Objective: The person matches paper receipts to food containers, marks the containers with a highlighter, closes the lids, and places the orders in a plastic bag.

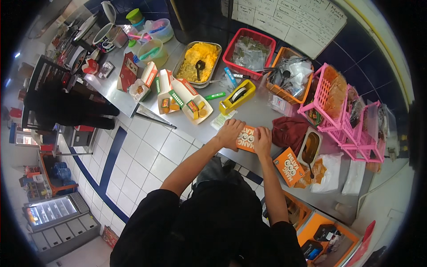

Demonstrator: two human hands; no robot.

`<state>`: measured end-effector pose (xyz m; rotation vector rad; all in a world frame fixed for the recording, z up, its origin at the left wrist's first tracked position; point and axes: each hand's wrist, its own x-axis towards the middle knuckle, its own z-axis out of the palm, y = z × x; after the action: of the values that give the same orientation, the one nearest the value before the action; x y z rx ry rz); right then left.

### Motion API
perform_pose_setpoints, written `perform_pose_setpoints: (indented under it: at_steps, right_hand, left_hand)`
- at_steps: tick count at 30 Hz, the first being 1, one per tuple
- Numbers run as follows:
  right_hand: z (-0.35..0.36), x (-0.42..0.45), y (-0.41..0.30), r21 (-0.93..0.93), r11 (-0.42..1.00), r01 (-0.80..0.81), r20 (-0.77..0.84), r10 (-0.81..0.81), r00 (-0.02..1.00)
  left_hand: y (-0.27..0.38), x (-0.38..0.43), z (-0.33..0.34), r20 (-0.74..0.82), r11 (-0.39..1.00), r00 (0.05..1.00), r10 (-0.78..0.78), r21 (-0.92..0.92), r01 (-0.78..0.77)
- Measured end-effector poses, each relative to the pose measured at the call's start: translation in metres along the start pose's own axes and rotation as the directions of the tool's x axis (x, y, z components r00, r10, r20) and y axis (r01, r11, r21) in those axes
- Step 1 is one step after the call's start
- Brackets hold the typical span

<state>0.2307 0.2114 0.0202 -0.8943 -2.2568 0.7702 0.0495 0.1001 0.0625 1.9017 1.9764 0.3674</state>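
Between my two hands an orange paper food box (247,139) with white print stands at the front edge of the steel counter (200,128). My left hand (231,134) grips its left side, and my right hand (263,142) holds its right side. A second orange box (289,167) sits to the right, beside a steel pan of brown sauce (311,145) with a ladle in it. A dark red cloth (289,130) lies just right of my right hand. Open paper boxes (196,103) with small food pieces and sauce sachets stand to the left.
Behind are a yellow tape dispenser (237,97), a tray of yellow food (200,61), a red basket (248,53) of packets and an orange basket (289,75) of wrapped cutlery. Pink racks (347,116) stand at right. A person in dark clothes (63,103) is far left.
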Motion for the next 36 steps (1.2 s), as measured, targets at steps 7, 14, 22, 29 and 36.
perform_pose_setpoints:
  at_steps: [7,14,22,29,36]
  right_hand:
    - [-0.005,-0.002,-0.017,-0.302,0.952,0.047,-0.161,-0.1,0.982]
    - [-0.005,0.0,-0.016,-0.332,0.943,0.028,-0.185,-0.094,0.978]
    - [-0.005,0.002,-0.014,-0.307,0.952,0.006,-0.174,-0.062,0.983]
    - [-0.001,-0.005,-0.01,-0.222,0.942,-0.252,-0.28,0.185,0.942]
    - [0.016,-0.009,0.049,0.044,0.986,-0.161,-0.047,0.163,0.986]
  left_hand:
    - [0.008,-0.011,0.001,-0.177,0.99,0.984,0.017,0.143,0.008]
    - [0.011,-0.014,-0.003,-0.173,0.993,0.985,0.014,0.115,0.006]
    - [0.008,-0.009,-0.003,-0.156,0.997,0.988,0.021,0.07,-0.01]
    - [0.005,-0.01,0.006,-0.242,0.992,0.97,0.032,0.128,-0.001]
    - [0.002,0.002,-0.002,-0.062,0.995,0.995,0.077,0.062,-0.073]
